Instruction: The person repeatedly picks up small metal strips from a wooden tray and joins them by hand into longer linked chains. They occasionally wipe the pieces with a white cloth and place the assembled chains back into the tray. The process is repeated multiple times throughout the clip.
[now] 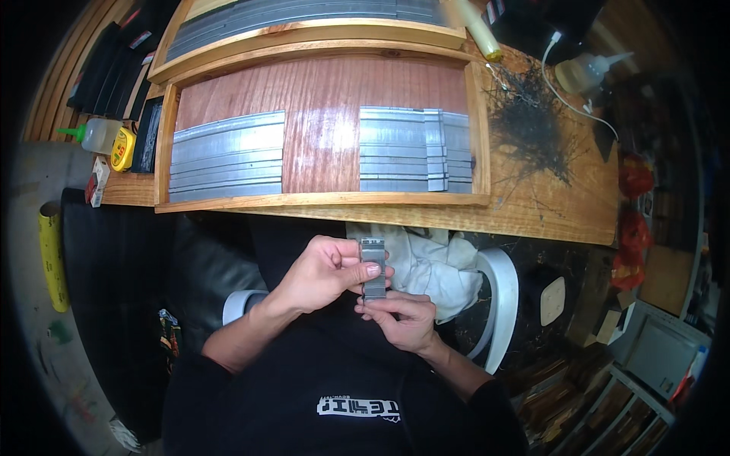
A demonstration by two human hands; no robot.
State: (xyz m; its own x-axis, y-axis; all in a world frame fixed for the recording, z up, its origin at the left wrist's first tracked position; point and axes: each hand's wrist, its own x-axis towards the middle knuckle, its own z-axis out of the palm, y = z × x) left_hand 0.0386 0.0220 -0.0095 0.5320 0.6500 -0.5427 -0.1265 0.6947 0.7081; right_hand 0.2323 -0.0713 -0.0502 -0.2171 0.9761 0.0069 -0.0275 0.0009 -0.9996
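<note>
Over my lap, in front of the tray's near edge, a short grey grooved metal profile piece (372,252) is held upright. My left hand (319,272) grips it, with the thumb across its face and fingers behind. The fingers of my right hand (404,322) pinch its lower end. Beyond my hands is a shallow wooden tray (327,202). Similar silver grooved pieces lie in it side by side, one group (225,156) at left and another (390,156) at right, with bare wood between. One narrow piece (435,152) sits on top of the right group.
Another wooden tray (304,36) of grey pieces stands behind. On the bench right are a pile of dark thin wires (532,125), a white cable (559,90) and a squeeze bottle (584,74). A green-tipped bottle (99,134) and yellow container (122,149) stand left. White cloth (441,273) lies beside me.
</note>
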